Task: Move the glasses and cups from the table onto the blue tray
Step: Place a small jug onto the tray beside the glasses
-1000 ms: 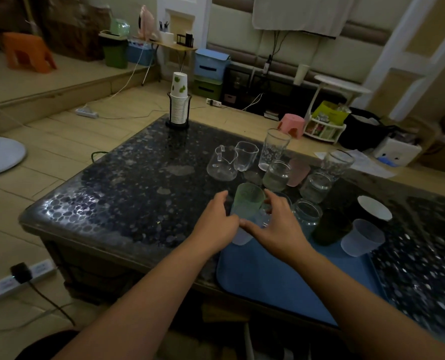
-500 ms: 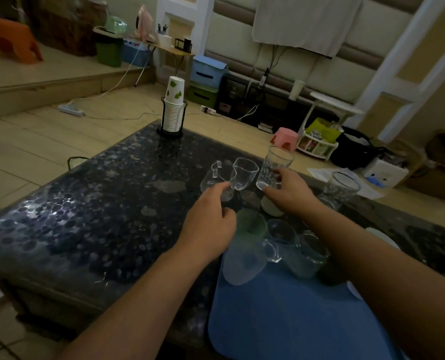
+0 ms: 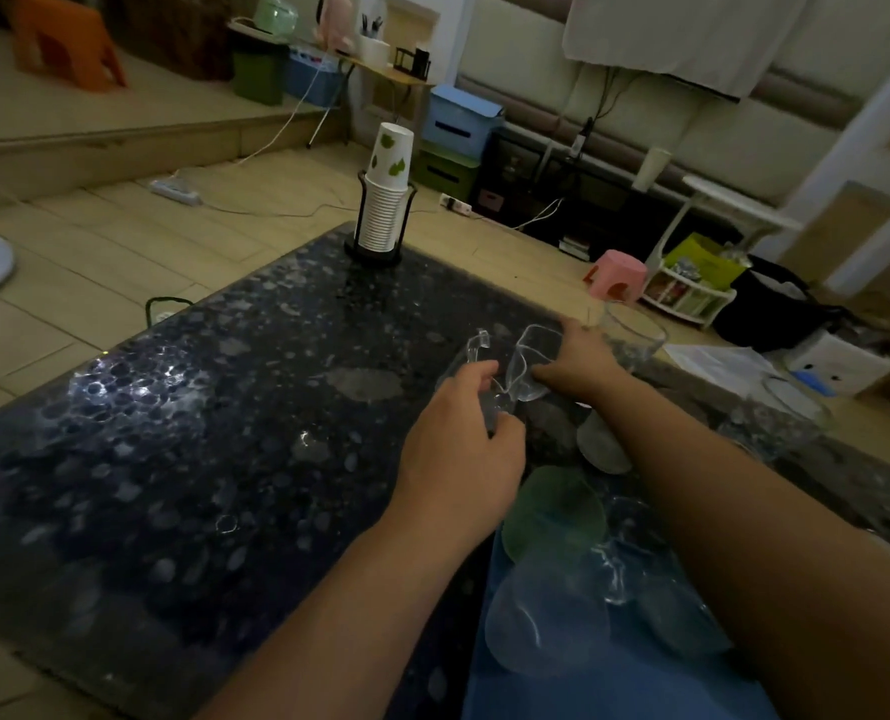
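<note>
My left hand (image 3: 458, 449) is closed around a small clear glass pitcher (image 3: 476, 348) on the dark table. Just right of it, my right hand (image 3: 580, 363) grips a clear glass cup (image 3: 533, 350), which is tilted. A tall glass (image 3: 635, 332) stands behind my right hand. The blue tray (image 3: 614, 688) lies at the near right edge. It holds a green cup (image 3: 552, 517), a clear plastic cup (image 3: 541, 626) and other glasses partly hidden by my right forearm. A pale cup (image 3: 601, 446) and another glass (image 3: 791, 415) stand on the table.
A stack of paper cups in a black holder (image 3: 386, 210) stands at the far corner of the speckled table (image 3: 198, 433). On the floor beyond the table are a pink stool (image 3: 617, 275), storage boxes and cables.
Both hands left the tray area and reached forward. My left hand closed on the glass pitcher. My right hand shifted from the tall glass to the clear glass cup beside it.
</note>
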